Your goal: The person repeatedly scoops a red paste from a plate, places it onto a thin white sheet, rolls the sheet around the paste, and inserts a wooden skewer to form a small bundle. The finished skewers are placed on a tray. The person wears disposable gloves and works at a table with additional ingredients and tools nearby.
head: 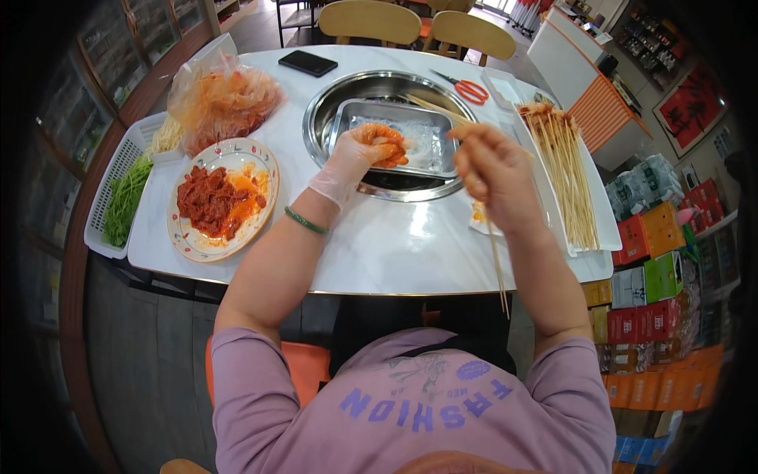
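Note:
My left hand [379, 148] wears a clear plastic glove smeared orange. Its fingers curl inward over a metal tray [441, 173], and whether a morsel is inside them cannot be made out. The tray sits in a round steel basin [323, 89] in the table and holds something clear and whitish. Between the fingers of my bare right hand [494, 172] are thin bamboo skewers [498, 272], pointing down past the table edge. Other skewers [435, 106] lie across the tray's far right corner, partly behind that hand. Left of me, a plate [269, 172] carries red marinated meat [207, 201].
A plastic bag of reddish food [228, 95] stands behind the plate, beside a white basket [98, 219] of greens [127, 195]. A phone [308, 63] and orange-handled scissors [468, 89] lie at the back. Loaded skewers [559, 172] fill a white tray [610, 231] at right.

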Tool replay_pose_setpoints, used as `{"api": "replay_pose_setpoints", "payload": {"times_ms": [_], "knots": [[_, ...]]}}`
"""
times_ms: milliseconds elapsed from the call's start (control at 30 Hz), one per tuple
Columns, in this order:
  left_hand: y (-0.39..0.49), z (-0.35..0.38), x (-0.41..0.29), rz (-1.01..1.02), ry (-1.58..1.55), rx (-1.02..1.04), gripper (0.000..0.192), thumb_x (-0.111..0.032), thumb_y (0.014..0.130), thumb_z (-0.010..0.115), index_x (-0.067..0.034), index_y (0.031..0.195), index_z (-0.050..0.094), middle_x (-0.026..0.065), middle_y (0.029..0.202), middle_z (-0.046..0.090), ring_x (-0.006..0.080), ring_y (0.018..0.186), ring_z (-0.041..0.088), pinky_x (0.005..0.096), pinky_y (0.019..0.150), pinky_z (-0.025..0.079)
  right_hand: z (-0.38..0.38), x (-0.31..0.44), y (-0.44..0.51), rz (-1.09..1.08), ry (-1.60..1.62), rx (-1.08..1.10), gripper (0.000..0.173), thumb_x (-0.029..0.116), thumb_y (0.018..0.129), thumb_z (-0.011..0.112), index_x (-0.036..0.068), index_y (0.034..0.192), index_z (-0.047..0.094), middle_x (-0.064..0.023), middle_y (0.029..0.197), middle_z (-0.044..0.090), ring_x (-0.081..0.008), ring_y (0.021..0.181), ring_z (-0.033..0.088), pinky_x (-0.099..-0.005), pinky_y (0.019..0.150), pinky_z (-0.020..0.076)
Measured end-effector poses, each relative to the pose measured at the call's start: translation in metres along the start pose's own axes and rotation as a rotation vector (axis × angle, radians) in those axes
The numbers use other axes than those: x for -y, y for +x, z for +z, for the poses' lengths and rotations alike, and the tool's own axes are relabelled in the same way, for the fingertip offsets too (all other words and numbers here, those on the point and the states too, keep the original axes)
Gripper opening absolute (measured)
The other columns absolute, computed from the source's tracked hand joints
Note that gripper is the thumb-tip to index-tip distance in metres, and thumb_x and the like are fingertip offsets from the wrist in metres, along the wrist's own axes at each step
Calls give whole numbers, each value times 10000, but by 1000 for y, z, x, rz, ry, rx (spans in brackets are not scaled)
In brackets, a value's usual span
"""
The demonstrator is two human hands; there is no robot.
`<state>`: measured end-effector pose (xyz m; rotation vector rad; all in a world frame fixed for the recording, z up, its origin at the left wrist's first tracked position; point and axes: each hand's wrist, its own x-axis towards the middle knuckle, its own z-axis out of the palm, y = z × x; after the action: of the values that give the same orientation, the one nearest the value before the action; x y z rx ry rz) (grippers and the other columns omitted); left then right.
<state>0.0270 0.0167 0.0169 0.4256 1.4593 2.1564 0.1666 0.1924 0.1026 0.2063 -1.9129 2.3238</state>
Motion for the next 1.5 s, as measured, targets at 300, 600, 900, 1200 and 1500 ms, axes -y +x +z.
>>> {"api": "replay_pose_setpoints", "payload": {"times_ms": [300,600,900,1200,1500], "knots": [[1,-2,1,36,47,28,201,-34,884,660,10,1076,621,132,1035,685,179,881,691,262,780,582,-11,-72,10,316,-162,19,165,91,981,499,-6,1051,614,-21,678,583,-40,472,425,-201,434,310],[3,-1,4,36,60,64,166,-3,892,633,11,1057,634,134,1036,688,177,889,689,254,784,576,-20,-80,8,355,-155,-1,175,114,1000,494,-8,1055,607,-18,679,565,-27,448,375,-183,402,270],[-4,3,1,37,105,117,148,1,900,617,21,1045,642,114,1000,689,164,906,675,246,793,556,-25,-80,9,395,-263,-46,168,119,998,502,-8,1026,610,-15,654,563,-29,433,401,-186,380,292],[-5,2,1,1,161,104,135,-53,886,669,7,1007,662,75,941,694,128,842,666,227,747,541,-21,-79,6,322,-407,-62,153,89,973,519,-36,978,607,-40,651,584,-69,462,464,-220,433,370],[-11,6,-8,-128,200,32,197,-48,875,682,-9,1068,674,77,960,704,116,816,676,227,705,560,-12,-78,1,164,-587,-90,147,79,962,526,-46,951,601,-50,645,598,-82,461,497,-239,456,404]]}}
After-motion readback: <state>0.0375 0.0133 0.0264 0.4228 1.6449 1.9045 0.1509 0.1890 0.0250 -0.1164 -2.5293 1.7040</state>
